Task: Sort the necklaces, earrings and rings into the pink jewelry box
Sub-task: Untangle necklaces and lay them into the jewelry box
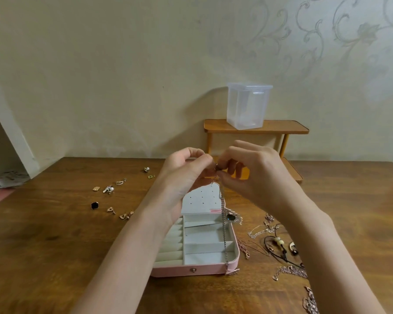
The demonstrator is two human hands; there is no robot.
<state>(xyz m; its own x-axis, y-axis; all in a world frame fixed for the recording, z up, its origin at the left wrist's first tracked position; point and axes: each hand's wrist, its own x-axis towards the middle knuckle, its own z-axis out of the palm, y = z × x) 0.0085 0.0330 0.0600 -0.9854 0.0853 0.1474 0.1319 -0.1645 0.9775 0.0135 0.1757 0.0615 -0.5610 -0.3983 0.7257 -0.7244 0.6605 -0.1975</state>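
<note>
Silver chain (223,220) hangs almost straight down, toward 6 o'clock, from a pinch point where both hands meet above the far edge of the open pink box (194,270); its long axis runs vertically across the box's right-hand compartments, and its lower end dangles past the front right corner. Left hand (186,171) comes in from 8 o'clock, fingers curled, pinching the top of the chain. Right hand (252,171) comes in from 4 o'clock, thumb and forefinger closed on the same spot, likely the clasp, though it is too small to tell. Both hands are equally near. Lowering toward 6 o'clock would probably drop the chain into a compartment. Earrings (109,189) lie at 9 o'clock, other necklaces (279,243) at 3 o'clock.
</note>
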